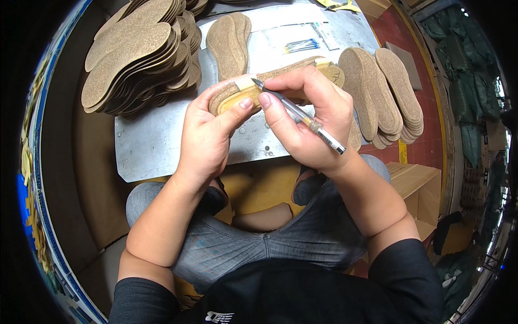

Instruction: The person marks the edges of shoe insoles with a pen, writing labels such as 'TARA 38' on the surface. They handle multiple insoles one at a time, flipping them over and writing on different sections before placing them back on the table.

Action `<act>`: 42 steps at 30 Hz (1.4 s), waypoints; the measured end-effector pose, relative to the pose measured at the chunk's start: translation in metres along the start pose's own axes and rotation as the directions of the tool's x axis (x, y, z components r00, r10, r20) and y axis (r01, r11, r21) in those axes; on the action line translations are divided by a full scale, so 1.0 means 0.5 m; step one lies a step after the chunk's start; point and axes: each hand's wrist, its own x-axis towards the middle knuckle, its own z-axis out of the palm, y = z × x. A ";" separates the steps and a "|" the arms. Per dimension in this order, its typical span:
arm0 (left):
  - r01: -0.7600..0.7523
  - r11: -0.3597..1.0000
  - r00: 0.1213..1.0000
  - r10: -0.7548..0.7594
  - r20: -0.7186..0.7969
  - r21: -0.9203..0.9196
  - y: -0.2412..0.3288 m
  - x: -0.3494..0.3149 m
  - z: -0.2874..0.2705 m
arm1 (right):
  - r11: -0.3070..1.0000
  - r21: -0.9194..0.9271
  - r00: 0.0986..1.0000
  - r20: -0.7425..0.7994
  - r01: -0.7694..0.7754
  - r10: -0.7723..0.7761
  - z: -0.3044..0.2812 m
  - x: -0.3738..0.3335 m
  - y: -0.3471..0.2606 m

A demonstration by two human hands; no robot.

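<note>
Above the near part of the table, my left hand (pixel 205 135) is closed round the heel end of a brown cork insole (pixel 288 69), its thumb pressing down a yellowish sole-shaped template (pixel 233 102). The template lies along the insole, and a pale strip (pixel 245 83) crosses both near the left end. In my right hand (pixel 326 116) is a clear pen (pixel 307 120) with a dark tip, pinched between thumb and fingers. Its tip points at the pale strip's edge; contact cannot be made out. My right fingers hide part of the insole and template.
A tall pile of cork insoles (pixel 127 46) stands on the metal table (pixel 145 146) at left. More insoles lie at the back (pixel 226 46) and right (pixel 361 92). Several blue-tipped pen refills (pixel 302 45) lie beyond my hands. A cardboard box (pixel 413 186) sits at lower right.
</note>
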 end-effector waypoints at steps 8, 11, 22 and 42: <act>0.024 0.999 1.000 -0.025 -0.012 -0.036 0.001 0.000 -0.002 | 1.000 0.003 1.000 -0.006 -0.010 0.010 0.001 -0.001 -0.003; 0.032 0.999 0.999 -0.032 -0.020 -0.034 0.002 0.000 -0.003 | 1.000 -0.009 1.000 -0.007 0.006 -0.006 0.002 0.000 0.000; 0.059 0.997 0.998 -0.060 -0.035 -0.041 0.005 -0.001 -0.002 | 0.999 -0.009 0.999 0.004 -0.037 0.037 0.002 -0.002 -0.004; 0.103 0.995 0.995 -0.103 0.000 -0.004 -0.001 -0.001 -0.011 | 0.999 0.029 0.999 -0.004 -0.039 0.040 0.016 -0.002 0.001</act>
